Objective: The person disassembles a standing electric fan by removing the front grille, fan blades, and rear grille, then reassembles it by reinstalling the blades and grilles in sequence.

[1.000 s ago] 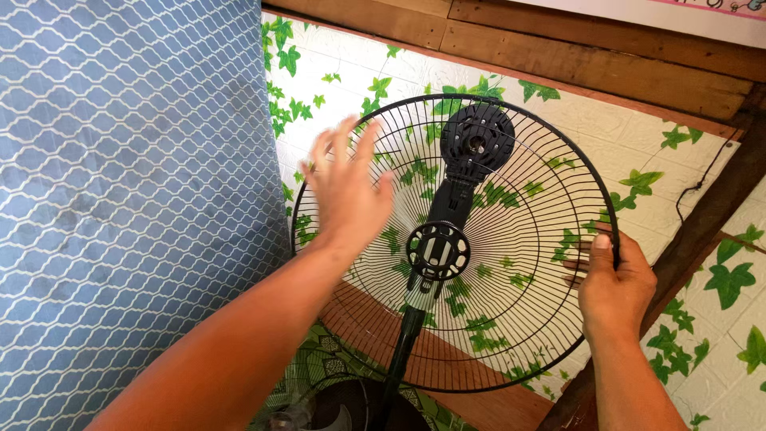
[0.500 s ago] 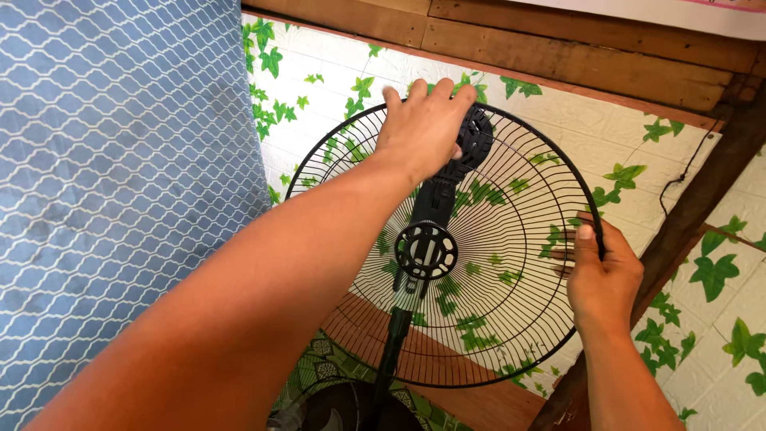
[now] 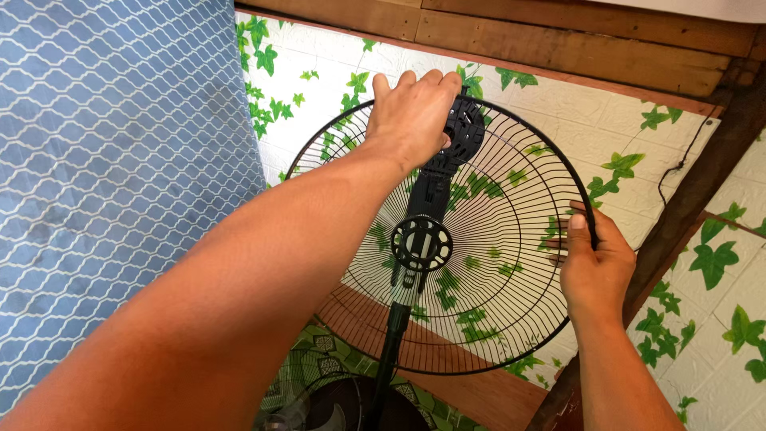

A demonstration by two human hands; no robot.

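A black wire fan guard [image 3: 511, 263] stands upright on a black fan stand, seen from above. A black motor housing [image 3: 467, 132] sits near the guard's top, with a round black hub [image 3: 421, 243] below it. My left hand [image 3: 411, 116] reaches over the guard's top rim, its fingers curled on the rim next to the motor housing. My right hand [image 3: 594, 263] grips the guard's right rim, thumb on the front of the wire. The black pole [image 3: 391, 351] runs down from the hub to the base.
A blue patterned cloth [image 3: 112, 160] hangs at the left. Behind the fan is a white wall with green leaf print [image 3: 582, 120] and wooden beams [image 3: 558, 40] above. A dark wooden post [image 3: 686, 207] slants at the right. The round fan base [image 3: 343, 403] is at the bottom.
My left hand has moved from the guard's left side up to its top rim by the motor housing. My right hand has kept its hold on the right rim.
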